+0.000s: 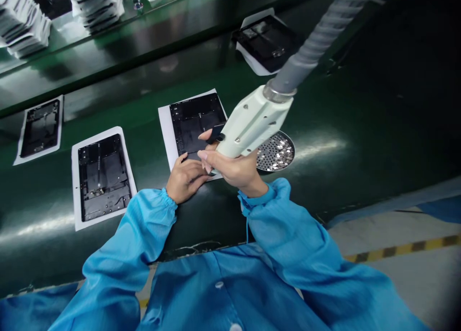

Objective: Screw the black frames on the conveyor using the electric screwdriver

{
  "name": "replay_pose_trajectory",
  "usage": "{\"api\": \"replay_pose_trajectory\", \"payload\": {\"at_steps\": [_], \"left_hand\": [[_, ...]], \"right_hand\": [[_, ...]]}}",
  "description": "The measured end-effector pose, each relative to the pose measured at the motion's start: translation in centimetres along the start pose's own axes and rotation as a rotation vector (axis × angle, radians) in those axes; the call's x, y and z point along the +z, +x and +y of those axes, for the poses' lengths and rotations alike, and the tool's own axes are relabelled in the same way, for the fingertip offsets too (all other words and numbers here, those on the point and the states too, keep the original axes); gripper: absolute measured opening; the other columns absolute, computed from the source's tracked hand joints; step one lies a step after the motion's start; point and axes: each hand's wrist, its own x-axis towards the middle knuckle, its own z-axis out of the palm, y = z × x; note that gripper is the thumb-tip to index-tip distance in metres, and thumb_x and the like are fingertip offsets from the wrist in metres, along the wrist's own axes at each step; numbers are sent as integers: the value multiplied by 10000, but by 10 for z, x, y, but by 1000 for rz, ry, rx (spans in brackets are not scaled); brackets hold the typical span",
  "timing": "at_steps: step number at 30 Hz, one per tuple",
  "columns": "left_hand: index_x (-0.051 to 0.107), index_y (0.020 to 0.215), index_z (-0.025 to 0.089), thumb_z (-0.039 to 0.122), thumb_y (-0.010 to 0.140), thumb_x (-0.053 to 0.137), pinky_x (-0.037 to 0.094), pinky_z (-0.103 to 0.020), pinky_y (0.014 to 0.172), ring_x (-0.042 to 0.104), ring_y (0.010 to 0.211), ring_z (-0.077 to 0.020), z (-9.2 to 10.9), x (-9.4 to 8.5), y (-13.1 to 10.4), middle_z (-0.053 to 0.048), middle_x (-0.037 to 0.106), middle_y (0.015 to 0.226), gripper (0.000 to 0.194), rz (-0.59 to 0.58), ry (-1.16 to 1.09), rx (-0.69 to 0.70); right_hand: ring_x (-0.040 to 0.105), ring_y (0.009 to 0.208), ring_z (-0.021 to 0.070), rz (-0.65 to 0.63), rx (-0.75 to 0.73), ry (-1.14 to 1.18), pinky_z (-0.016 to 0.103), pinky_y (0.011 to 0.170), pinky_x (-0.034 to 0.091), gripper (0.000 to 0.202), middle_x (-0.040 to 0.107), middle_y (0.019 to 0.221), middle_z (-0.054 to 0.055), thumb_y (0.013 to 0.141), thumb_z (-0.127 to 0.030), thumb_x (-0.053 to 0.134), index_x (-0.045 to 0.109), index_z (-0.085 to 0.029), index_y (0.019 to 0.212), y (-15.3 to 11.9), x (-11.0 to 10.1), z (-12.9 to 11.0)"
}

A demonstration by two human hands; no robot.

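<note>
My right hand (239, 169) is wrapped round the lower end of a pale green hand-held tool (257, 117), fed by a ribbed grey hose (319, 38); its exact kind is unclear. Below it lies a black tablet housing (189, 112) on a white sheet (166, 129). My left hand (185, 176) is at the housing's near edge, fingers curled and the thumb along the edge, close to the right fingertips. What sits between the left fingers is hidden. A round perforated dish (262, 164) holding many small shiny metal pieces (283, 153) stands right of the right hand.
Two more housings (104, 175) (41, 128) lie on white sheets to the left on the green bench (151, 88). Another housing (270, 43) is at the back right. Stacks of white-wrapped pieces (95, 7) stand on the raised shelf behind. The hose slants in from the upper right.
</note>
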Motion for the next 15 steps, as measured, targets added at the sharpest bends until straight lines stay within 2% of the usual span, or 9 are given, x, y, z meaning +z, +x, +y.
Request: {"api": "replay_pose_trajectory", "payload": {"at_steps": [5,11,15], "left_hand": [[715,895,223,443,879,608,373,-434,1060,670,956,-188,1,0,1,-34,743,934,246,42,-46,13],[711,866,222,375,916,570,397,-420,1025,679,904,-171,-1,1,0,-19,745,879,215,99,-48,82],[708,866,227,389,917,564,386,-428,1034,677,866,-166,-2,2,-1,-10,741,852,223,93,-25,72]], "right_hand": [[552,502,107,-12,-3,14,311,574,539,266,552,543,-56,675,-251,739,631,-145,894,0,-1,-3],[549,511,107,-28,30,28,302,559,536,246,544,534,-56,662,-251,749,635,-154,857,-1,0,-5],[541,498,98,-29,43,37,293,550,533,256,549,541,-55,654,-251,756,638,-152,859,-2,1,-6]]}}
